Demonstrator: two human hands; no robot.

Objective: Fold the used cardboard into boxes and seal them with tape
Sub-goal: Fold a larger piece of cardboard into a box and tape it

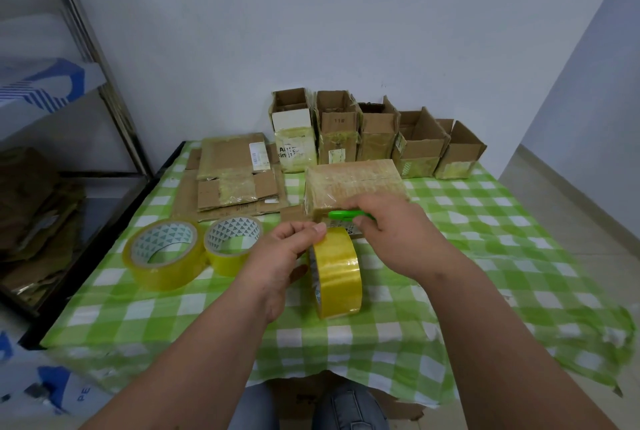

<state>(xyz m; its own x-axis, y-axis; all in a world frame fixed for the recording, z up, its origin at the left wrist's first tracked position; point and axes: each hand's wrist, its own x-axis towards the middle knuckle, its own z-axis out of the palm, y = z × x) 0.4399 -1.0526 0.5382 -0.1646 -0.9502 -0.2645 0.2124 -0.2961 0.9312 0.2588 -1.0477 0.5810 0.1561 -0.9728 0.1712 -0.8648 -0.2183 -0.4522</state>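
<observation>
My left hand (285, 256) grips a yellow tape roll (337, 273) held upright over the table, thumb on its top edge. My right hand (388, 221) holds a green cutter (341, 214) just above the roll, in front of a taped cardboard box (353, 183) lying on the green checked tablecloth (485, 256). Two more tape rolls lie flat to the left: a larger one (162, 253) and a smaller one (232, 242). A stack of flattened cardboard (232, 176) rests behind them.
Several folded open-topped boxes (377, 131) stand in a row against the back wall. A metal shelf (79, 83) with bags and more cardboard stands on the left. The table's front edge is near my knees (349, 409).
</observation>
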